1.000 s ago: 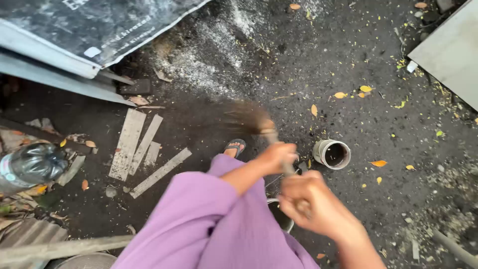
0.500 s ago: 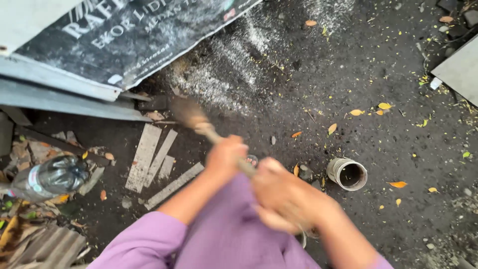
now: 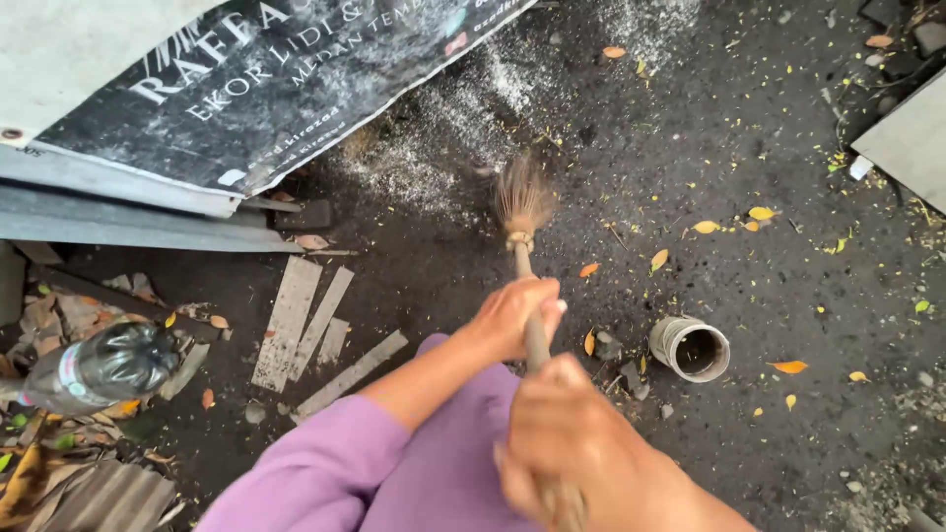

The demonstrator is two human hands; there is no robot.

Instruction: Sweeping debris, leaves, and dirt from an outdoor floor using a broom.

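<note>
**Hands gripping a stick broom over dark, littered ground**

Your left hand (image 3: 512,317) is clenched around the thin shaft of a stick broom (image 3: 522,212), a little way above its bound head. Your right hand (image 3: 581,453) is nearer you, also closed around the same shaft lower down. The broom's brown bristle fan points away from you and rests on the dark ground (image 3: 690,128), just beside a pale dusting of grey powder (image 3: 443,138). Purple sleeves (image 3: 325,473) cover your left arm and lap.

At the far left, a large black banner (image 3: 266,89) with white lettering and a white border lies slanted, its lower edge overlapping a grey metal sheet (image 3: 118,212). Near the left edge lies a clear plastic bottle (image 3: 99,365) on its side, with a pale label band around it, among dry leaves and scraps.

Between the bottle and your hands lie several pale flat wooden strips (image 3: 296,315), side by side. To the right of your hands, a short grey pipe section (image 3: 690,348) stands open end up, close to the shaft but apart from it. Orange and yellow fallen leaves (image 3: 705,226) are scattered across the ground to the right. A pale flat board (image 3: 912,138) shows at the far right edge.
</note>
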